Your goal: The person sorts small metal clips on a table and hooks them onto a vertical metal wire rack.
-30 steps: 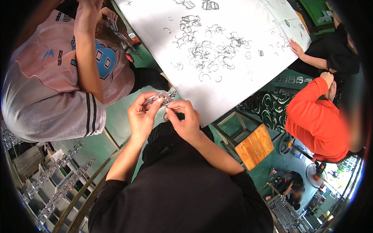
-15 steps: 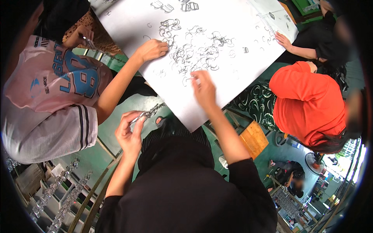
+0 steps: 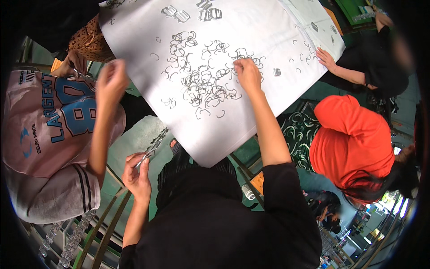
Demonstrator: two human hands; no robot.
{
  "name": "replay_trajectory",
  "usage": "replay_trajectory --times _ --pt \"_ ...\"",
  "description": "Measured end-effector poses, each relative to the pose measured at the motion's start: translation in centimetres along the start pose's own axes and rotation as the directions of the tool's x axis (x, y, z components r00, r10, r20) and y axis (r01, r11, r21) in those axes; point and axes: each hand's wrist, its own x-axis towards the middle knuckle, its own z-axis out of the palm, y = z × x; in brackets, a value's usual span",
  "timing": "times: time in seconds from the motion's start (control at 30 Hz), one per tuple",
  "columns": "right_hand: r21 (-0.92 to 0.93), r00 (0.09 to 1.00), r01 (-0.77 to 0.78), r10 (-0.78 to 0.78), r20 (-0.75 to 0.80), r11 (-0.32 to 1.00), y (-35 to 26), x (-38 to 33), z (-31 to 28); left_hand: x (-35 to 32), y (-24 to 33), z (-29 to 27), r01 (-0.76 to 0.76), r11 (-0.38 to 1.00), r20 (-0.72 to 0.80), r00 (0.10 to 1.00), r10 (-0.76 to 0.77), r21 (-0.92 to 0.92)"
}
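Note:
My left hand, off the near corner of the white-covered table, is closed on a thin metal rack hung with small dark metal pieces. Over the table my right hand has its fingertips pinched together at the right side of a loose pile of curved metal clips. Whatever may be between those fingertips is too small to make out. Single clips lie scattered round the pile.
Flat ribbed metal pieces lie at the table's far side. Seated left, a co-worker in a pink shirt raises a blurred hand. A person in red sits right; another's hand rests on the far right edge.
My right hand has moved farther over the table, to the pile's right side. My left hand and the rack have shifted slightly left and lower. The left co-worker's hand has left the pile.

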Motion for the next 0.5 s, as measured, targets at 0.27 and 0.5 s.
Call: replay_trajectory --times 0.27,0.5 --pt "-0.045 0.978 0.156 -0.149 0.144 0.987 0.0 9.1 0.7 0.5 0.1 1.6 0.011 1.0 -0.07 0.998 -0.01 0.015" --pt "-0.217 0.881 0.365 -0.261 0.395 0.905 1.0 9.6 1.4 0.5 0.7 2.3 0.045 0.999 -0.119 0.992 -0.043 0.016"
